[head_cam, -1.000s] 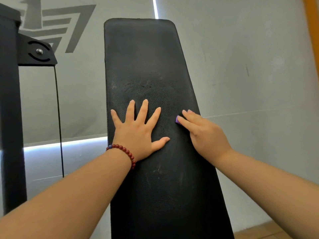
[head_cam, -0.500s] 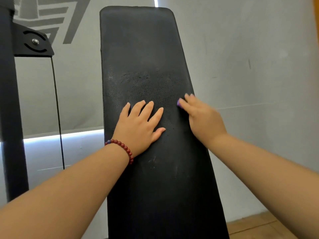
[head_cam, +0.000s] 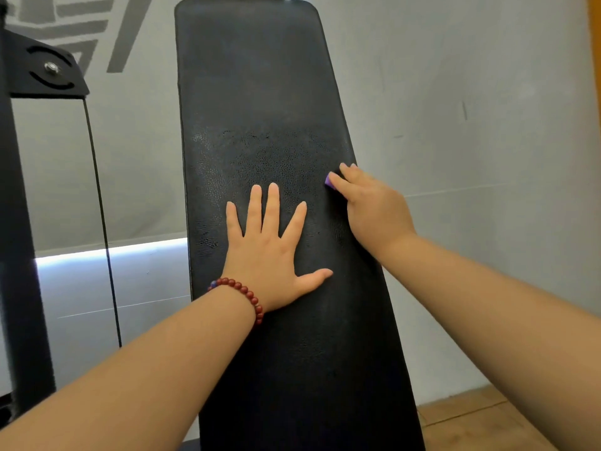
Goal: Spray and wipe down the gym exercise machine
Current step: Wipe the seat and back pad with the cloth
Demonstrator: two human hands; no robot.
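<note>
A tall black padded backrest (head_cam: 260, 92) of the gym machine rises in front of me, its middle speckled with wet droplets. My left hand (head_cam: 270, 242), with a red bead bracelet at the wrist, lies flat on the pad with fingers spread. My right hand (head_cam: 370, 206) presses on the pad's right edge, fingers closed over a small purple cloth (head_cam: 328, 181); only a corner of the cloth shows.
A black steel frame post (head_cam: 19, 255) with a bolted bracket (head_cam: 48, 73) stands at the left, and a thin black cable (head_cam: 100, 222) hangs beside it. A grey wall lies behind. Wooden floor (head_cam: 471, 418) shows at the lower right.
My left hand's fingers have spread apart again on the pad. My right hand with the purple cloth has slid a little up along the pad's right edge.
</note>
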